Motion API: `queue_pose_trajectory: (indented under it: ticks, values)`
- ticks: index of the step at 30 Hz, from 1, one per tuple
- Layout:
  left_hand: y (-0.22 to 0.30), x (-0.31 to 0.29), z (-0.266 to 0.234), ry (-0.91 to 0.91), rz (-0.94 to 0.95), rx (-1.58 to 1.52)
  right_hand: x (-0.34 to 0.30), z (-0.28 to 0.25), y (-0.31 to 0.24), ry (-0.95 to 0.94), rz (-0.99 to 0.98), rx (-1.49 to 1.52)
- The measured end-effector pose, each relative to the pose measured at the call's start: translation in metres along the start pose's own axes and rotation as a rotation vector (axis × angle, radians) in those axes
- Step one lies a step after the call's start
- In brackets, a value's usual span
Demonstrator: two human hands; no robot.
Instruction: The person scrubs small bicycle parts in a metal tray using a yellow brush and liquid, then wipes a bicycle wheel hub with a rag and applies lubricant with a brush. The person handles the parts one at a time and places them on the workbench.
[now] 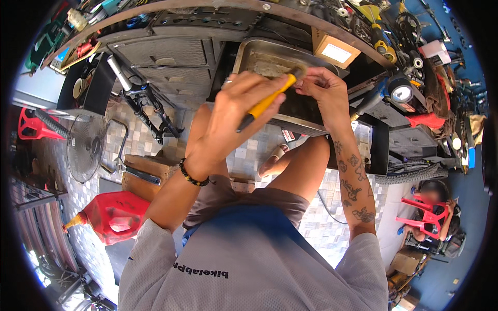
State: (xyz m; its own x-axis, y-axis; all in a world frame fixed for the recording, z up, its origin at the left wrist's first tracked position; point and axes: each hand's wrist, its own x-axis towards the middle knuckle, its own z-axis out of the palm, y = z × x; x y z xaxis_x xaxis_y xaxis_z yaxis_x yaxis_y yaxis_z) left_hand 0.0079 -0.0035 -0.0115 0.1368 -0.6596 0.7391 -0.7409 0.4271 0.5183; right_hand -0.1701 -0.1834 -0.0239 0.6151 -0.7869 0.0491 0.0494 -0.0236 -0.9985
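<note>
My left hand (236, 106) is closed around a brush (264, 103) with a yellow and black handle. Its dark bristle end points up and right, close to the fingertips of my right hand (324, 90). Those fingers are pinched together; whatever sits between them is too small or hidden to make out. Both hands are above a worn rectangular metal tray (239, 58), which has brownish grime inside. Part of the tray is covered by my hands.
A cardboard box (336, 50) stands at the tray's back right. Tools crowd the bench behind. Leftward are a bicycle fork (141, 101), a fan (85, 147) and a red jerry can (118, 215). A person (446, 215) is by a red chair (426, 212) at far right.
</note>
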Motion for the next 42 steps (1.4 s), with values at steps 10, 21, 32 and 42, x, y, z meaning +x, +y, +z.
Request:
queue_pose_trajectory:
  ticks: [10,21,32,42]
  values:
    - [-0.011,-0.005,0.011,0.119,-0.101,-0.106,-0.002,-0.002,0.003,-0.037,-0.014,-0.115]
    - [0.002,-0.005,0.006,0.051,0.009,0.0,-0.004,-0.003,-0.006,-0.015,0.033,-0.187]
    - [-0.002,-0.007,0.006,0.144,-0.21,-0.056,-0.003,-0.001,0.0,0.002,0.021,-0.075]
    - [-0.001,-0.015,0.008,0.133,-0.257,-0.126,-0.009,-0.001,-0.005,0.008,-0.026,-0.222]
